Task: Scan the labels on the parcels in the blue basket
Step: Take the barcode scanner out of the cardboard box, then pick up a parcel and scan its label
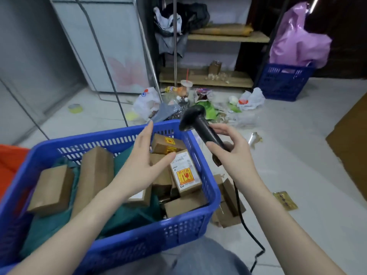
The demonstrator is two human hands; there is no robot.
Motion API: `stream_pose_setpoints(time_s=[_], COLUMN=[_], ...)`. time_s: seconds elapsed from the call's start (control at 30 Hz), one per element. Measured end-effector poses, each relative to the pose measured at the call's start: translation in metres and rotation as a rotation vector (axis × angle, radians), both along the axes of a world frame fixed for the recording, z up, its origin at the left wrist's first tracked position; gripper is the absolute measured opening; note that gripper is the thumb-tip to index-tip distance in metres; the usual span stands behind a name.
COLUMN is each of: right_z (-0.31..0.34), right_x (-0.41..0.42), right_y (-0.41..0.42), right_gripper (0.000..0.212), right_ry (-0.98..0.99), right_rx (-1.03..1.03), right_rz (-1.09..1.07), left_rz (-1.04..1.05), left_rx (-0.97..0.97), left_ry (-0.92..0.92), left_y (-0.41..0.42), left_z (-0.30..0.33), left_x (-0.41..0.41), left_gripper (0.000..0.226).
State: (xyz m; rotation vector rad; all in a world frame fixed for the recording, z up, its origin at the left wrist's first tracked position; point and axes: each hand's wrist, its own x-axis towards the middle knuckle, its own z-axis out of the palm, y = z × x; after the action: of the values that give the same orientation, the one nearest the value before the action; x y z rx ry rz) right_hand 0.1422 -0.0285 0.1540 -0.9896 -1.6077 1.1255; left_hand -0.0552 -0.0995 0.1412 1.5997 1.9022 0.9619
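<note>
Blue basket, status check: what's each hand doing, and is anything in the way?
Right hand gripping scanner. Left hand open over labelled parcel in blue basket. Label face up, nothing blocking.

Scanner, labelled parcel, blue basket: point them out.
scanner (pixel 205 130), head view, on its black handle.
labelled parcel (pixel 185 173), head view, on its white label.
blue basket (pixel 111 134), head view, on its far rim.

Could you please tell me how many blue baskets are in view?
2. One basket sits in front of the person and holds the parcels; the other stands far right by the shelves, with a pink bag in it.
</note>
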Motion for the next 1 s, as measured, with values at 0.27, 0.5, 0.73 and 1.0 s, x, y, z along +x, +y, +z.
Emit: stream_pose_setpoints(time_s=[0.27, 0.5, 0.73, 1.0], right_z=[0.035, 0.021, -0.016, -0.083], right_x=[-0.056, -0.096, -0.123, -0.157], right_y=[-0.051, -0.060, -0.046, -0.018], right_gripper=[0.048, 0.065, 0.022, 0.038], right_ry=[0.184, -0.138, -0.056, -0.098], right_rx=[-0.087, -0.138, -0.465, -0.744], right_rz=[0.386, 0.468, 0.213, 0.126], left_rz=[0.159, 0.104, 0.080, 0.184], left_rx=[0.088, 0.206, -0.006, -0.323], left_ry=[-0.643, -0.604, -0.460, -0.214], left_y=[-0.035, -0.062, -0.050, -0.025], left_z=[0.036, 0.044, -0.001, -0.099], left_x=[-0.043, -0.056, -0.078, -0.113], left_gripper=[0.083, 0.058, 0.043, 0.056])
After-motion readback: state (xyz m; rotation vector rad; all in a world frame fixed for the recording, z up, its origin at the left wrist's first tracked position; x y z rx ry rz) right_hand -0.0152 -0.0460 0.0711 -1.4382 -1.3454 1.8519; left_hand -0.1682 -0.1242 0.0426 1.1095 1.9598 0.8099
